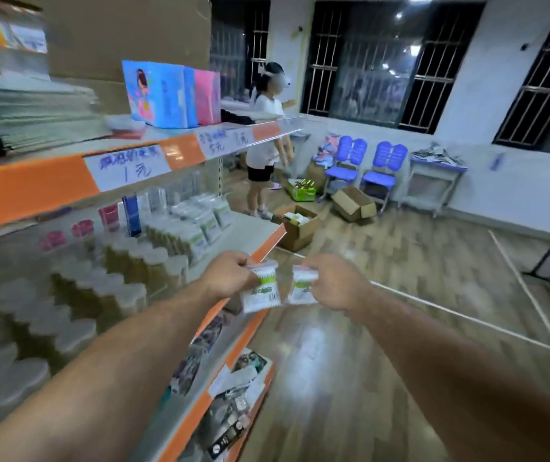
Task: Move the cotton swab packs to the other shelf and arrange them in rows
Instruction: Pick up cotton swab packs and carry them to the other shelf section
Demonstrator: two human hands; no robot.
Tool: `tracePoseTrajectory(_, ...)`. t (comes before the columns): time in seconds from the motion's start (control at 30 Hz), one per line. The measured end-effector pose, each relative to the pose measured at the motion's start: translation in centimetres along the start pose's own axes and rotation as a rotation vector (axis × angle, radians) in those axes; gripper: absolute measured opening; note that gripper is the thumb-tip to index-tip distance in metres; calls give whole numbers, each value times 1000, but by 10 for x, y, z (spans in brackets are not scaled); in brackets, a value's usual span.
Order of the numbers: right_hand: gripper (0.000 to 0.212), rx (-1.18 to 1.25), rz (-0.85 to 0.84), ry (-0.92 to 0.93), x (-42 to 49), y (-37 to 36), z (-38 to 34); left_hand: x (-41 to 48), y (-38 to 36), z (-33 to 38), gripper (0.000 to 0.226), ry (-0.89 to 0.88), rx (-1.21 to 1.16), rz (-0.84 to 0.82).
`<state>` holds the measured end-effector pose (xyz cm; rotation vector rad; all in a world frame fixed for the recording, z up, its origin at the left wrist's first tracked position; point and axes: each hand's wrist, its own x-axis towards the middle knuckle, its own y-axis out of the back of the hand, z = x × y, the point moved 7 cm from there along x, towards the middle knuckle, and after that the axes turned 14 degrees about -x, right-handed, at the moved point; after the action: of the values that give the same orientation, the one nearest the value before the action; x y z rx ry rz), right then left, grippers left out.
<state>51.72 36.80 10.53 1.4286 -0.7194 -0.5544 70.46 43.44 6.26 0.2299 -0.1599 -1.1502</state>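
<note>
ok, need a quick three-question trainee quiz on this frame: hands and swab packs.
1. True or false: the left hand holds the left pack and the right hand holds the right pack.
2. Fill in: more swab packs stand on the middle shelf, whose front strip is coloured ____.
3. The two held packs are: A resting on that shelf; B held in the air near its front edge; C stacked one on the other.
Key: 1 true; 2 orange; 3 B.
</note>
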Motion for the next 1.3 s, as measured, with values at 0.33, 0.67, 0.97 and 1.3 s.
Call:
tracePoseTrajectory(0.33,41,11,-14,-60,121,-19,61,141,-4,-5,11,20,95,11)
tracePoseTrajectory(0.67,51,40,-63,228,268,-57,87,241,-11,-20,15,128,183,185)
tracePoseTrajectory(0.97,42,40,-104,543,368,-68,91,290,-1,-17,7,236,341,441)
tracePoseTrajectory(1.3,44,-19,-81,634,446,-83,74,351,29,-41,17,249,480,597)
